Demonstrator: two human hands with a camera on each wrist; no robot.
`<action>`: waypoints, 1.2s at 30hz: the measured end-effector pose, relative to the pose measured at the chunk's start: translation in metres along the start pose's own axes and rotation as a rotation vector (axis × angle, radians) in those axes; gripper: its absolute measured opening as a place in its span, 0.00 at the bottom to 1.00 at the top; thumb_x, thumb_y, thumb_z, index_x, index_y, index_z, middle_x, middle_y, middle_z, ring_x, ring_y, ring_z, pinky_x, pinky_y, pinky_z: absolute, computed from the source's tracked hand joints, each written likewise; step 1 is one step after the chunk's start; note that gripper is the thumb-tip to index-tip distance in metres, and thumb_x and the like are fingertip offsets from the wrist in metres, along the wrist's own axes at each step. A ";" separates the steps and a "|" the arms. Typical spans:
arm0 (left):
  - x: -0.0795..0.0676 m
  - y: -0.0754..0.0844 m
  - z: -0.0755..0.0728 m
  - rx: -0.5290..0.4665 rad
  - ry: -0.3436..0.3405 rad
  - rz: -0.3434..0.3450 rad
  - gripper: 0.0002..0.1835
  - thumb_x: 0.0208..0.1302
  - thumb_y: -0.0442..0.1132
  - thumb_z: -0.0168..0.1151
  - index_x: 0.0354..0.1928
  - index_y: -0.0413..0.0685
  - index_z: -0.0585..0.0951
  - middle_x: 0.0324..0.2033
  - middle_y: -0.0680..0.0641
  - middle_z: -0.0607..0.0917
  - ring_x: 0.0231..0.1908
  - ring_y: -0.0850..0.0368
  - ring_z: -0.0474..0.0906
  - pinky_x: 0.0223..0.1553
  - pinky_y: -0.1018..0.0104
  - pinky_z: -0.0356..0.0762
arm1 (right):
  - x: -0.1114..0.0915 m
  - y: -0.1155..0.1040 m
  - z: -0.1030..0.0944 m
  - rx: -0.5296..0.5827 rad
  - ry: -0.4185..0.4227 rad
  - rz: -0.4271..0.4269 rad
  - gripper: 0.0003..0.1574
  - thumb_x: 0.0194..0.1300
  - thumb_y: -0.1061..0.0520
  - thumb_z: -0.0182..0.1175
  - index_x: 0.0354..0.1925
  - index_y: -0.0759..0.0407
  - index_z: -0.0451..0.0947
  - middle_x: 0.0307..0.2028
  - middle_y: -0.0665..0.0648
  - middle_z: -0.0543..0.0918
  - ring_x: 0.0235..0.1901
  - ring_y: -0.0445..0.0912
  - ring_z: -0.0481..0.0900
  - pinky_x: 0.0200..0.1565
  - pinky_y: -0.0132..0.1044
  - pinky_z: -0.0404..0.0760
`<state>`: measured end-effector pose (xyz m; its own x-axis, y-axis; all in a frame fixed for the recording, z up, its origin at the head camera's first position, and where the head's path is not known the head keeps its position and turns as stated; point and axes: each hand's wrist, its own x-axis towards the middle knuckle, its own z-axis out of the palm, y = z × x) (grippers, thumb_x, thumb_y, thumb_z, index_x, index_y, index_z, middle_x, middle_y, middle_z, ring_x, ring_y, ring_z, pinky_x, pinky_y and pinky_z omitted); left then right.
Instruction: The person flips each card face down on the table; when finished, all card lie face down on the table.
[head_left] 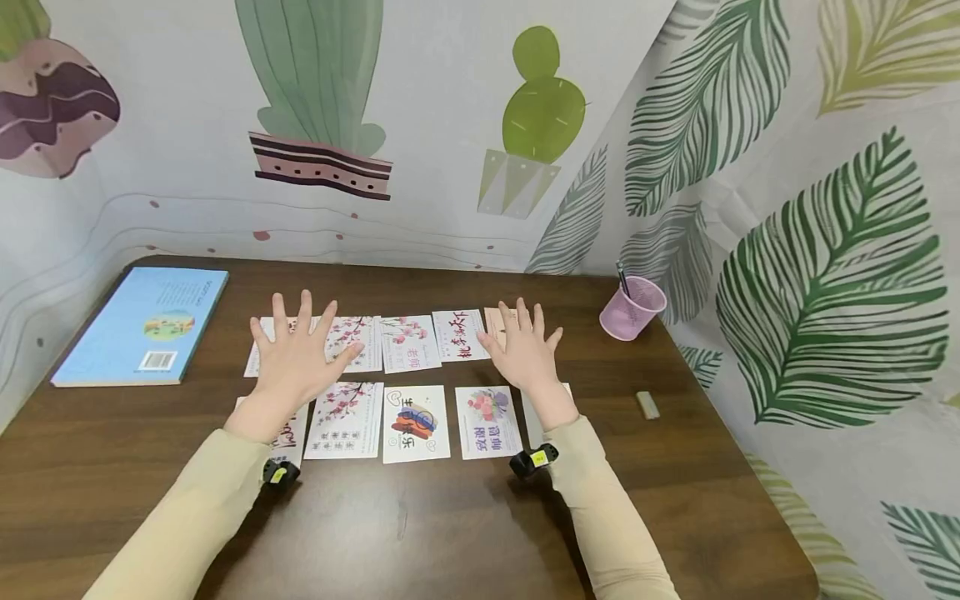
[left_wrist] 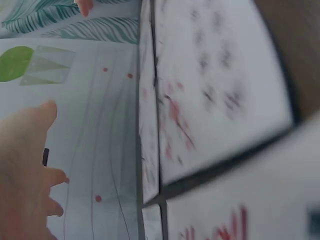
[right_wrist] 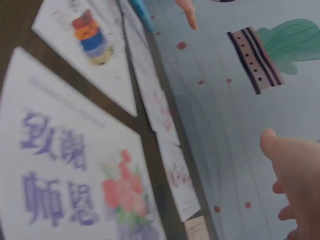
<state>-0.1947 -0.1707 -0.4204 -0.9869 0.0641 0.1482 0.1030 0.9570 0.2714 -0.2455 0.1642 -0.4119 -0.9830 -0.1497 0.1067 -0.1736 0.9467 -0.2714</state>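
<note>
Two rows of printed cards lie on the brown table. My left hand (head_left: 295,360), fingers spread and straight, is over the left end of the rows and holds nothing. My right hand (head_left: 527,354) is spread the same way over the right end, also holding nothing. Between them sit a card with pink flowers (head_left: 409,343), a card with red lettering (head_left: 461,335), a card with a colourful drawing (head_left: 416,423) and a bouquet card (head_left: 488,422). A blossom card (head_left: 344,421) lies near my left wrist. Both hands partly cover the cards beneath.
A blue book (head_left: 142,325) lies at the table's back left. Toward the back right stands a pink cup (head_left: 633,308) with a dark pen in it. A small eraser-like block (head_left: 647,405) lies right of the cards. Patterned wall covering borders the back and right.
</note>
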 end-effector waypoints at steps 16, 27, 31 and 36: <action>0.003 0.001 0.007 -0.008 -0.066 0.048 0.49 0.65 0.74 0.41 0.77 0.49 0.52 0.76 0.32 0.43 0.73 0.27 0.26 0.63 0.19 0.27 | -0.005 0.002 0.010 -0.029 -0.024 -0.009 0.52 0.66 0.24 0.43 0.78 0.44 0.45 0.78 0.61 0.42 0.77 0.62 0.35 0.65 0.77 0.37; 0.008 -0.008 0.002 -0.057 -0.100 0.001 0.43 0.70 0.65 0.44 0.76 0.43 0.53 0.74 0.29 0.47 0.73 0.25 0.34 0.64 0.21 0.32 | 0.001 -0.009 0.012 -0.023 -0.004 -0.059 0.50 0.66 0.26 0.47 0.76 0.49 0.54 0.77 0.62 0.49 0.76 0.64 0.42 0.65 0.77 0.42; 0.012 -0.017 0.001 -0.087 -0.115 -0.035 0.40 0.73 0.59 0.47 0.75 0.38 0.54 0.72 0.26 0.53 0.70 0.23 0.43 0.64 0.22 0.43 | 0.005 -0.014 0.014 0.013 0.016 -0.079 0.48 0.66 0.29 0.52 0.72 0.57 0.61 0.73 0.64 0.60 0.73 0.63 0.54 0.66 0.73 0.53; 0.015 -0.033 0.000 -0.123 -0.130 -0.101 0.41 0.71 0.53 0.53 0.73 0.31 0.54 0.69 0.22 0.55 0.67 0.21 0.49 0.61 0.23 0.53 | 0.011 -0.024 0.015 0.070 0.049 -0.121 0.41 0.68 0.37 0.57 0.66 0.65 0.67 0.67 0.66 0.70 0.67 0.61 0.67 0.64 0.60 0.68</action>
<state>-0.2126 -0.2016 -0.4269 -0.9999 0.0131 -0.0072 0.0092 0.9192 0.3936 -0.2531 0.1355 -0.4180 -0.9508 -0.2459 0.1884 -0.2961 0.9002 -0.3193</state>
